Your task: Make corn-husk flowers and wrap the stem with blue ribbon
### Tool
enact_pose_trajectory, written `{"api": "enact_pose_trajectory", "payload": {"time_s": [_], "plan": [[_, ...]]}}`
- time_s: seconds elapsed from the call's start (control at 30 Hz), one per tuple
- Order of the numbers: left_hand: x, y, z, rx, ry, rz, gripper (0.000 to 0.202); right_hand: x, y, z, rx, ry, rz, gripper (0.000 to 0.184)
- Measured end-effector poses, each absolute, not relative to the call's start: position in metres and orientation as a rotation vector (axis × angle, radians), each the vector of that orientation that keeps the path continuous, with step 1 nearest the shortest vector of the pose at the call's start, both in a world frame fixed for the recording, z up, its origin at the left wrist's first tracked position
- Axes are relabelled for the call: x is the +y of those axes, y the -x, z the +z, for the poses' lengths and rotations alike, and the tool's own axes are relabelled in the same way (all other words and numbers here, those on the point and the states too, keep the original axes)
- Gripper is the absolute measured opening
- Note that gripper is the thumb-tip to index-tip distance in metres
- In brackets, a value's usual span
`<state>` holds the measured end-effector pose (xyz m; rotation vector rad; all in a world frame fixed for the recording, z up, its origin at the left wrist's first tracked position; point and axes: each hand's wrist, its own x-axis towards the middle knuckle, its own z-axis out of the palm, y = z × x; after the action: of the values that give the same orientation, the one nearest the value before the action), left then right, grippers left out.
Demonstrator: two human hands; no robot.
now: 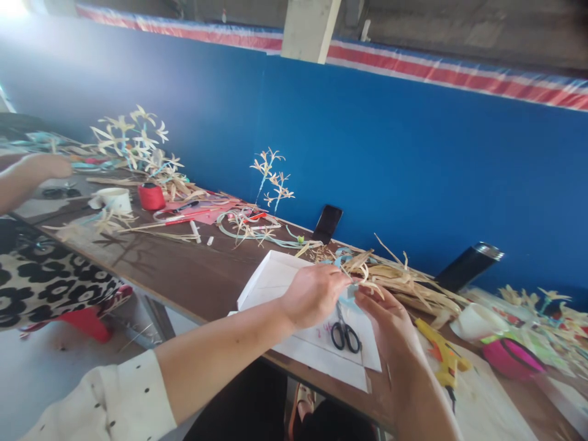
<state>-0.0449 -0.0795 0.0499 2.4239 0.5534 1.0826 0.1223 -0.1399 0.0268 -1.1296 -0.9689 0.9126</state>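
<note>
Over the white paper sheets, both my hands meet, fingertips close together. My left hand [316, 295] is closed in a pinch at a small light blue strip of tape [351, 290]. Curled, pale husk petals [374, 288] of a small flower stick out by my right hand [384, 311], whose thumb and fingers are closed on it. The flower's stem is mostly hidden by my fingers. Just below lie scissors [345, 338] with black handles, on the white paper [312, 352], their blades pointing up toward my hands.
Behind my hands lie dried husk strips [408, 282], a phone [327, 223] and a black bottle [468, 266]. To the right are a yellow glue gun [443, 355], a tape roll [478, 321] and a pink pouch [512, 358]. Husk flowers [275, 177] stand leftward; another person's hand [46, 166] is far left.
</note>
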Motion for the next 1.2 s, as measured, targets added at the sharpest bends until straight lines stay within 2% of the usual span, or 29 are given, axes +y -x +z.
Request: {"api": "enact_pose_trajectory", "payload": {"time_s": [0.3,0.47,0.7,1.0,1.2], "plan": [[-0.084,0.043,0.048,0.625,-2.860,1.179,0.024,-0.144,-0.104,0.025,-0.727,1.029,0.987,0.020],[-0.083,0.043,0.048,0.644,-2.951,1.156,0.024,-0.141,-0.106,0.018,-0.645,1.024,1.023,0.021],[-0.083,0.044,0.048,0.655,-3.027,1.139,0.024,-0.144,-0.104,0.019,-0.490,1.047,1.073,0.035],[-0.084,0.044,0.050,0.650,-3.154,1.111,0.019,-0.147,-0.094,0.024,-0.241,0.882,1.322,0.024],[-0.080,0.041,0.048,0.602,-3.245,1.112,0.020,-0.151,-0.087,0.026,-0.223,0.842,1.257,0.030]]}}
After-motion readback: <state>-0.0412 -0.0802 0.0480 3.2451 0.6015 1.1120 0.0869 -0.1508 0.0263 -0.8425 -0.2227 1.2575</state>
